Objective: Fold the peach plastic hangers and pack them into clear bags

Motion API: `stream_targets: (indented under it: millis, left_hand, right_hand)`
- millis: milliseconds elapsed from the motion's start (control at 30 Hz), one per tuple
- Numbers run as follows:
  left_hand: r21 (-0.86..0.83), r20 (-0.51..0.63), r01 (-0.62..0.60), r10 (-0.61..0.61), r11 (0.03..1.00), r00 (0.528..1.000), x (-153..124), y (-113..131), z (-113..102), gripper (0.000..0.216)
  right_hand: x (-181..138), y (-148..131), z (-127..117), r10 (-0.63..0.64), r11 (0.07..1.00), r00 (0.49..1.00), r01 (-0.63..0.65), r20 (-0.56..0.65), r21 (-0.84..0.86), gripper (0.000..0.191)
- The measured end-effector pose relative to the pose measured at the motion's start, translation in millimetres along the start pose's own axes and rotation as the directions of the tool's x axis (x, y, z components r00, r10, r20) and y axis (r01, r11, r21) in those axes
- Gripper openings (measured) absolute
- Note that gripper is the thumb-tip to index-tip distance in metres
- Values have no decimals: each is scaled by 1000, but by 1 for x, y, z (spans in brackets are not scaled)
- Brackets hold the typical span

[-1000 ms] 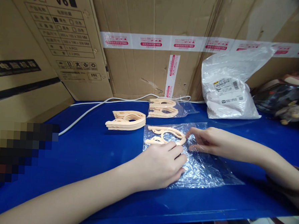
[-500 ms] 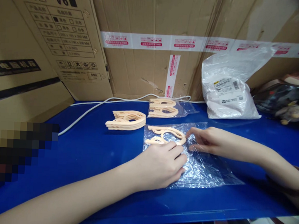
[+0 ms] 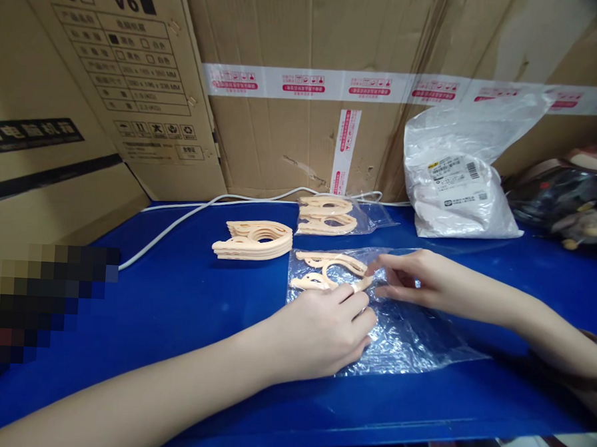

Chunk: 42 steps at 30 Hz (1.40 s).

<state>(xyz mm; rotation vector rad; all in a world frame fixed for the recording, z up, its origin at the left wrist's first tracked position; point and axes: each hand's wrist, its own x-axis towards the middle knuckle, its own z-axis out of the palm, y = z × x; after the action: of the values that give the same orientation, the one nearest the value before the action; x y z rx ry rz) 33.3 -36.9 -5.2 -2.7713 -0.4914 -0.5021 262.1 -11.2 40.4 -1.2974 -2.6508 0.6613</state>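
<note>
A peach-coloured folding hanger (image 3: 346,261), folded up, lies inside a clear plastic bag (image 3: 407,342) on the blue table. My left hand (image 3: 330,328) rests on the bag, palm down, its fingers loosely bent and slightly apart; the forefinger touches the hanger's near edge. From the right, my right hand (image 3: 406,276) reaches the hanger's rounded end with its fingertips, thumb apart from the fingers. Left of the bag stands a neat stack of folded hangers (image 3: 252,242). Behind it, more hangers lie in a second clear bag (image 3: 329,215).
Cardboard boxes (image 3: 293,136) wall off the back and left. A white labelled parcel bag (image 3: 455,185) stands at the back right, beside a dark clutter of wrapped items (image 3: 570,198). A white cable (image 3: 178,218) runs along the table's back. The table's front edge (image 3: 367,437) is close.
My right hand's fingertips have shifted slightly left, further over the hanger's rounded end. My left hand stays nearly in place. The stack and the second bag have not moved.
</note>
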Motion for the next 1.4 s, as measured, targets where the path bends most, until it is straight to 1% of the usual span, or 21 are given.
stream_targets:
  millis: [100,267,467,533,667,833,967,1167,1400]
  left_hand:
    - [-4,-6,3,-3,1000,1000,0,0,0,28]
    - [-10,2,0,0,1000,1000,0,0,0,27]
    - [-19,13,-2,2,1000,1000,1,0,-2,28]
    - [-14,25,-4,4,1000,1000,1,0,-2,29]
    - [-12,58,10,-9,1000,998,1,0,-1,32]
    - [-1,71,14,-13,1000,997,2,0,-2,31]
    - [8,52,9,-9,1000,999,1,0,-3,31]
    - [8,62,20,-21,1000,998,1,0,-4,31]
    - [17,57,28,-29,999,998,2,1,-3,30]
  right_hand:
    - [1,1,1,-2,1000,999,2,33,7,39]
    - [3,6,4,8,999,1000,-8,-16,-36,39]
    - [3,9,3,-4,999,1000,3,-16,-39,37]
    - [3,11,3,-31,999,999,29,-39,-43,37]
    - [4,15,6,-134,991,988,131,-73,-38,33]
    - [6,21,9,-165,986,983,164,-82,-13,28]
    - [6,23,8,-189,982,981,189,-50,-1,27]
    - [6,22,7,-187,982,981,187,-42,-3,24]
    - [6,14,11,-167,986,981,164,-97,-40,24]
